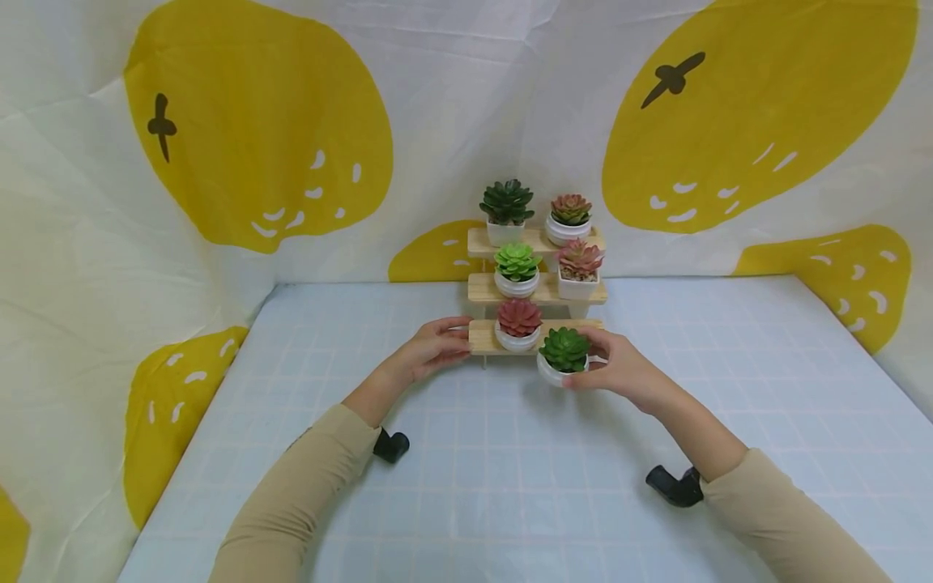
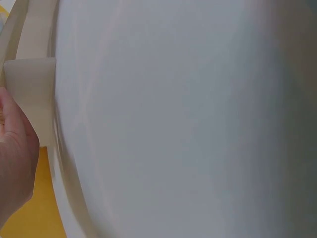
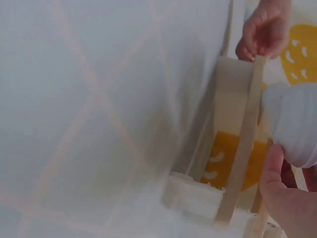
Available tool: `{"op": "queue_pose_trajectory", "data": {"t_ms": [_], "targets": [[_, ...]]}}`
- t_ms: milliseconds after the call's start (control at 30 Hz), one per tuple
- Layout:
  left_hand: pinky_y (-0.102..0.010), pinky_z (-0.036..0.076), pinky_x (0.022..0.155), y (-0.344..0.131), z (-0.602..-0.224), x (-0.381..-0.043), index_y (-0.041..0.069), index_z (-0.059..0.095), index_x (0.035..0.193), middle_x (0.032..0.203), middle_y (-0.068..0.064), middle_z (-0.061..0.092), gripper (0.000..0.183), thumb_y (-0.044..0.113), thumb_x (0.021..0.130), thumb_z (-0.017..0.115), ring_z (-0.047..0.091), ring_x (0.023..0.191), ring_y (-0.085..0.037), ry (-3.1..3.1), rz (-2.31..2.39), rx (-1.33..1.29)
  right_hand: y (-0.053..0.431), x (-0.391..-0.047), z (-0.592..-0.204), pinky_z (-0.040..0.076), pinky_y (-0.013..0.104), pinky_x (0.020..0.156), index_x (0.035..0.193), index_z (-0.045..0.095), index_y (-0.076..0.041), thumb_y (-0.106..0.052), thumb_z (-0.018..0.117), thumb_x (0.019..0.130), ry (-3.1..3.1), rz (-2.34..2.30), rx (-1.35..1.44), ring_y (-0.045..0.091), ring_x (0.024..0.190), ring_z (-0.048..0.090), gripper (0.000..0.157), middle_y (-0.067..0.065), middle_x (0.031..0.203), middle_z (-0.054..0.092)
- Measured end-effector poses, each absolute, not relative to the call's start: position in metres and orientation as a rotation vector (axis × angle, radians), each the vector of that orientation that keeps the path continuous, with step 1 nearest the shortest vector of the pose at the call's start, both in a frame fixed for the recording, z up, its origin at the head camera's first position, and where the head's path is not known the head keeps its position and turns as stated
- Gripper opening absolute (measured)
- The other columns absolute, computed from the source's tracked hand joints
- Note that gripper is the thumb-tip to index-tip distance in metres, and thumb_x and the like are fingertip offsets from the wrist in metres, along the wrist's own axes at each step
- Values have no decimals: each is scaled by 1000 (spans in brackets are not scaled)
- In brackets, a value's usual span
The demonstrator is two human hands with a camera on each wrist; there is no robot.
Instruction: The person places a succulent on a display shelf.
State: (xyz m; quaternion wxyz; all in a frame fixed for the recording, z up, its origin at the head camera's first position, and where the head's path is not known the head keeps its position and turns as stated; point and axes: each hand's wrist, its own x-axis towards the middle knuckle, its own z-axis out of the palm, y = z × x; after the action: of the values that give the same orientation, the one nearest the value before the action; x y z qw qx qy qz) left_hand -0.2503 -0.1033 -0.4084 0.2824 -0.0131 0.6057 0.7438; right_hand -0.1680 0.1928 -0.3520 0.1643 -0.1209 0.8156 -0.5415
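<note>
My right hand (image 1: 615,368) grips the round white pot of a green potted succulent (image 1: 564,352) by its side, just in front of the lowest board's right half. In the right wrist view, thumb and fingers hold that white pot (image 3: 297,121). At the left end of the lowest board, my left hand (image 1: 436,348) pinches the three-tier wooden plant stand (image 1: 480,340); the right wrist view shows its fingertips on the board's end. A red succulent (image 1: 519,320) in a white pot sits on the lowest board's left half.
On the middle board stand a light green succulent (image 1: 517,263) and a pink one (image 1: 579,261). The top board bears a dark green succulent (image 1: 506,202) and a reddish one (image 1: 571,210). A lemon-print cloth (image 1: 452,105) hangs behind the pale blue checked tabletop (image 1: 474,486).
</note>
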Motion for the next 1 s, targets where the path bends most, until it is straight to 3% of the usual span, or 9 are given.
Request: {"op": "queue_pose_trajectory", "data": {"t_ms": [267,1000], "targets": [[-28,53,81,-103,-407,-249,2,39,140,129,-18,48,55,-11,88,51,60,88,-15,1615,1989,-54,199,-175,-347,45,30,82,133,42,0,-18,75,79,2398,-1520,-268,26,103,46,66,16,123,51],[-31,51,87,-103,-406,-248,1,38,140,127,-18,49,54,-11,88,51,60,88,-15,1630,1994,-29,207,-199,-353,43,28,79,133,42,-1,-17,74,79,2483,-1554,-156,24,103,42,65,15,123,48]]}}
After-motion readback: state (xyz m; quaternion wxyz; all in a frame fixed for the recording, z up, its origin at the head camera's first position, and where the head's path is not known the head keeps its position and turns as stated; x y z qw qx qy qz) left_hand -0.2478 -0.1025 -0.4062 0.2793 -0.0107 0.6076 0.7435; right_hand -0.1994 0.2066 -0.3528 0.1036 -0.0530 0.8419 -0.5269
